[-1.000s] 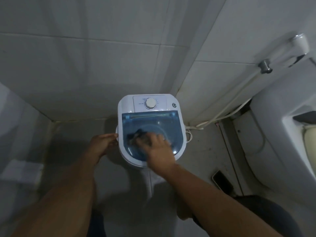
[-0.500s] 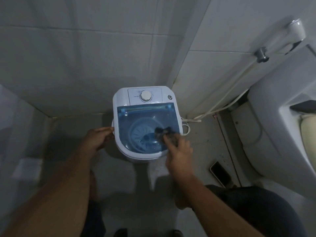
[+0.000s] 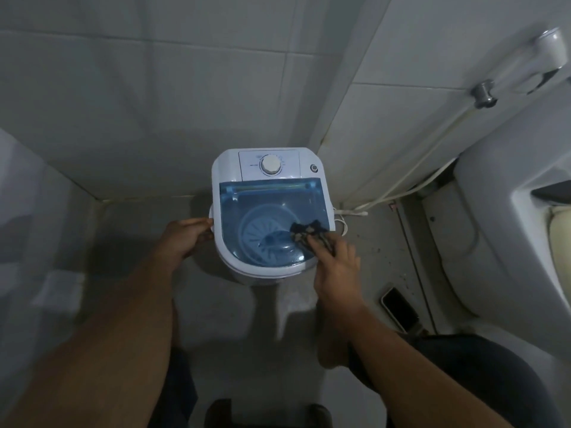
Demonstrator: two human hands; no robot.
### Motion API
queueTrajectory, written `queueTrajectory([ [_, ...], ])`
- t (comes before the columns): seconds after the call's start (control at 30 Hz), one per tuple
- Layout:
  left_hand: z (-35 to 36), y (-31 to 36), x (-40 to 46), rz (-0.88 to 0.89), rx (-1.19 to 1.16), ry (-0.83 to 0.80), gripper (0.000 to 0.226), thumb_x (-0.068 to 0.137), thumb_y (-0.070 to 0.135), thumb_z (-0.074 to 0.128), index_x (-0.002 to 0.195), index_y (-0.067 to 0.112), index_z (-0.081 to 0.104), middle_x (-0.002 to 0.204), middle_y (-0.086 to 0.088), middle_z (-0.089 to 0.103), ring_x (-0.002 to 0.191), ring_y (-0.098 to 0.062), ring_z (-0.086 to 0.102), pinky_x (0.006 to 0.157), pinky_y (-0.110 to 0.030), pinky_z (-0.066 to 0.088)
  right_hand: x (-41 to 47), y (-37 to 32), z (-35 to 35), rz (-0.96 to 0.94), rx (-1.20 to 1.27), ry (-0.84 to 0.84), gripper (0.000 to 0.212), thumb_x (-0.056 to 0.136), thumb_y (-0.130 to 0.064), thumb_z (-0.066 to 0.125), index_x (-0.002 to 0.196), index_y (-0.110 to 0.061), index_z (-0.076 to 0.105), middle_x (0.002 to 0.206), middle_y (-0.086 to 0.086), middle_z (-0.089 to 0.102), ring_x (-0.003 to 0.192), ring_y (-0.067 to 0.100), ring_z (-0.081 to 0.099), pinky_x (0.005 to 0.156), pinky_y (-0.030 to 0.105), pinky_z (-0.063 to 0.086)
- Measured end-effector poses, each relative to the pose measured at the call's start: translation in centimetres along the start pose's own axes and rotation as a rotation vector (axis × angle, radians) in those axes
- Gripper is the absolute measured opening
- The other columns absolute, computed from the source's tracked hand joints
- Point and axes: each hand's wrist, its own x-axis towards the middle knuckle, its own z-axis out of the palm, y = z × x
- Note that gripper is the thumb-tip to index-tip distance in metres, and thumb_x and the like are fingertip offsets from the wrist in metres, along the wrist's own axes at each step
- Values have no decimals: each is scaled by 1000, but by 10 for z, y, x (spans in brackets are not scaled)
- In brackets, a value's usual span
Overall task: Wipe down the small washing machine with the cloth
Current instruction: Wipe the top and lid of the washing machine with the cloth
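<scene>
The small white washing machine [image 3: 227, 168] stands on the floor in the tiled corner, with a see-through blue lid [image 3: 262, 208] and a white dial [image 3: 270, 164] at its back. My right hand [image 3: 335, 267] presses a dark patterned cloth [image 3: 304, 234] onto the lid's near right part, close to the rim. My left hand [image 3: 182, 239] grips the machine's left side at the handle. A ribbed blue drum base shows through the lid.
A white toilet [image 3: 500, 230] fills the right side. A hose and cord [image 3: 401, 189] run along the right wall to the machine. A phone [image 3: 398, 307] lies on the floor at the right. My knee [image 3: 463, 359] is below it.
My right hand has slid the cloth from the lid's middle to its near right edge. My left hand has kept its hold on the machine's left side.
</scene>
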Motion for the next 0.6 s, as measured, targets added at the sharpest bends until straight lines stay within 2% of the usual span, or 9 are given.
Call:
queueTrajectory([
  [0.07, -1, -2, 3, 3, 8, 7, 33, 86, 14, 73, 116, 0, 70, 107, -21, 73, 59, -7, 73, 49, -15, 53, -14, -29, 16, -95, 51, -14, 57, 84, -15, 45, 136, -30, 62, 140, 13, 52, 114, 35, 51, 86, 44, 46],
  [0.13, -2, -4, 6, -1, 26, 20, 29, 85, 16, 73, 111, 4, 73, 104, -19, 75, 59, -7, 73, 57, -19, 55, -24, -64, 32, -186, 63, -82, 65, 76, -10, 52, 137, -29, 59, 141, 14, 52, 114, 38, 51, 86, 44, 44],
  [0.2, -1, -5, 7, -12, 39, 34, 22, 85, 19, 73, 104, 10, 75, 89, -11, 79, 57, -5, 72, 65, -24, 52, -24, -91, 41, -200, 70, -132, 74, 69, -7, 63, 139, -30, 56, 142, 13, 48, 113, 38, 49, 85, 43, 43],
  [0.27, -1, -4, 7, -14, 33, 37, 14, 85, 19, 73, 98, 13, 75, 78, -5, 78, 54, -3, 70, 66, -24, 54, -16, -92, 39, -253, 82, -166, 77, 70, -6, 66, 141, -31, 54, 142, 12, 46, 113, 37, 48, 86, 43, 43],
  [0.37, 1, -1, 5, -15, 31, 32, 7, 86, 19, 72, 92, 15, 74, 91, -11, 75, 54, -2, 70, 67, -24, 52, -11, -52, 20, -426, 32, -230, 77, 72, -4, 65, 142, -33, 53, 143, 11, 49, 116, 36, 50, 87, 43, 43],
  [0.47, 0, -1, 6, -2, 4, 18, 23, 87, 14, 71, 107, 4, 73, 94, -17, 73, 55, -5, 71, 51, -15, 55, -10, -1, -3, -339, 51, -139, 75, 70, -2, 74, 135, -34, 59, 140, 8, 54, 113, 33, 53, 82, 45, 46],
  [0.6, -1, -3, 6, 26, -16, 2, 31, 87, 9, 70, 116, -4, 69, 106, -22, 71, 55, -6, 71, 48, -13, 52, -12, 18, -15, -220, 29, -107, 61, 77, -2, 71, 130, -31, 65, 137, 10, 56, 111, 32, 51, 81, 46, 46],
])
